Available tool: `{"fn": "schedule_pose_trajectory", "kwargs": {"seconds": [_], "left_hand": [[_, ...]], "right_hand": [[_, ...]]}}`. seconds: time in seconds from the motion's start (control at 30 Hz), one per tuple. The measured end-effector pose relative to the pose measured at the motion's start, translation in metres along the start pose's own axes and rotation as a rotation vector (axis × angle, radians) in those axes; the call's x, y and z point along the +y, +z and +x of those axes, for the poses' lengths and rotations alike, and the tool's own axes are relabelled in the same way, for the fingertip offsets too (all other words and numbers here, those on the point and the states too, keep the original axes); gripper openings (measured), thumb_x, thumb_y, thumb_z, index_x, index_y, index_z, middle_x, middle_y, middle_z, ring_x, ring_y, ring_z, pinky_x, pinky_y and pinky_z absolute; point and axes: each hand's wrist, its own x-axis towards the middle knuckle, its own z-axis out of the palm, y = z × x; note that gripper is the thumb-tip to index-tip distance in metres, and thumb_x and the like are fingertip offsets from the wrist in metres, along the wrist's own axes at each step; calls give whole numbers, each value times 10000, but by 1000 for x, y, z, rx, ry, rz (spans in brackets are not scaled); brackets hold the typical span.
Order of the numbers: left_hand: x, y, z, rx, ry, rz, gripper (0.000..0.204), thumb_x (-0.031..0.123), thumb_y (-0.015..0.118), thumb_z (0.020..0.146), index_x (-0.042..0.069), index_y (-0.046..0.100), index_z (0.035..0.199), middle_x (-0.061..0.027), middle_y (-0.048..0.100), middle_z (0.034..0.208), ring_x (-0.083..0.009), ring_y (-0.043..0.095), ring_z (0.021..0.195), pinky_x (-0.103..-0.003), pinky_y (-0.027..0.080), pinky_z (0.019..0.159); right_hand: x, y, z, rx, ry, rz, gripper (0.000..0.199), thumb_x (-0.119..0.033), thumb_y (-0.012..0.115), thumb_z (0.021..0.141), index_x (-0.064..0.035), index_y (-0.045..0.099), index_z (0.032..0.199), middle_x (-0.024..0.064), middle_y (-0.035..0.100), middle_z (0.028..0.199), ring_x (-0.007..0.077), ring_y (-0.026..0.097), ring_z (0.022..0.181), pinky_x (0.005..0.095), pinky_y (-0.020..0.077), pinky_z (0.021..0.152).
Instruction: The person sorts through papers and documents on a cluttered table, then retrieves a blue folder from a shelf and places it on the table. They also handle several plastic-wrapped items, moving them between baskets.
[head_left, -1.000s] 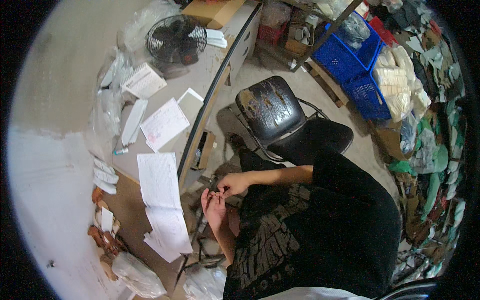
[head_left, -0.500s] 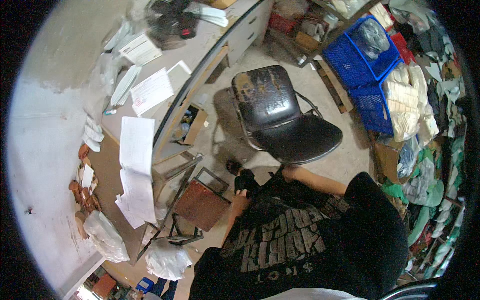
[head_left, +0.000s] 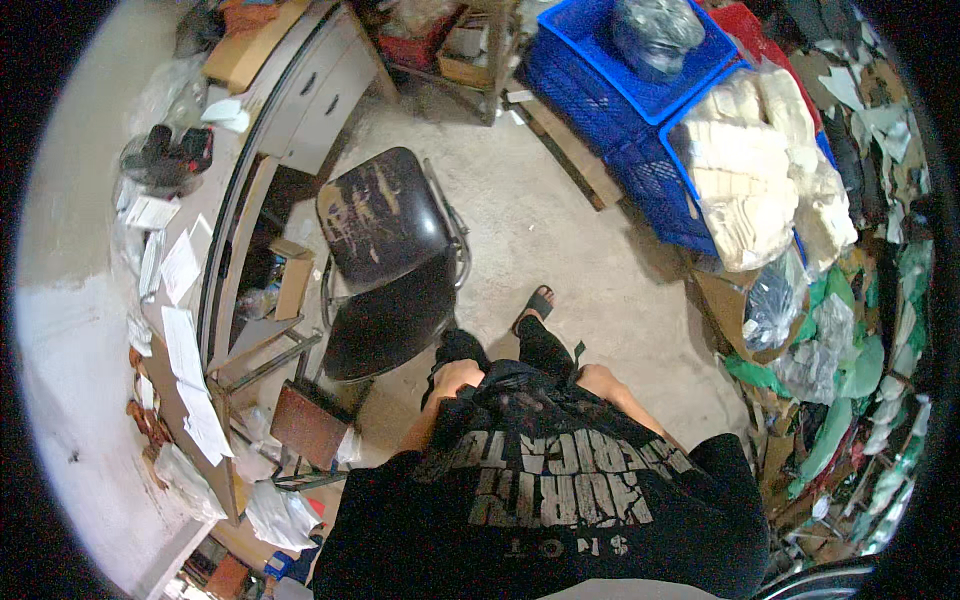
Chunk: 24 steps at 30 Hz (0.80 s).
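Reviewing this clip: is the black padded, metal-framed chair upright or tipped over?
Upright: the chair shows its seat facing up, with the peeling backrest rising at the seat's far edge.

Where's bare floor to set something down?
Mainly the floor between the black chair and blue crates, nearly bare; also right of the right forearm, short of the scrap heap. Crowded: the desk, with papers and a fan; the crates, with white bundles.
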Motion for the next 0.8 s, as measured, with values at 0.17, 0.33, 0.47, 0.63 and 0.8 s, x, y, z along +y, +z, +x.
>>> {"fn": "schedule_pose_trajectory", "kwargs": {"seconds": [0.17,0.33,0.47,0.63,0.8], "left_hand": [[41,11,53,-74,185,-110,441,440,506,996,75,704,1145,-126,705,1016,-395,652,925,-499,515,825],[48,-6,69,418,1041,-332,298,263,488,1026,60,667,1151,-164,663,1012,-374,631,966,-446,499,800],[121,-83,106,22,411,-347,305,268,537,958,43,732,1021,-219,692,1076,-411,661,1005,-467,520,857],[160,-148,212,634,55,-407,214,170,641,852,59,716,1019,-244,705,973,-438,661,899,-524,502,925],[180,-148,300,741,-213,-193,334,207,668,812,110,673,1131,-168,668,1070,-399,626,1022,-549,494,922]], "right_hand": [[36,-73,14,-312,-47,5,591,-515,646,734,15,769,964,311,707,1041,469,697,1004,498,547,864],[59,-134,51,-384,31,-51,509,-449,664,716,0,767,932,287,723,1006,461,700,956,507,539,814],[92,-191,113,-577,-172,33,344,-269,603,839,13,741,981,249,735,904,424,715,822,495,560,722],[141,-228,315,144,-63,-31,267,-246,550,914,-24,697,885,231,720,908,388,705,831,520,563,718],[189,-194,616,475,136,95,560,-413,604,917,70,647,1197,388,598,1282,512,624,1153,508,476,1065]]}}
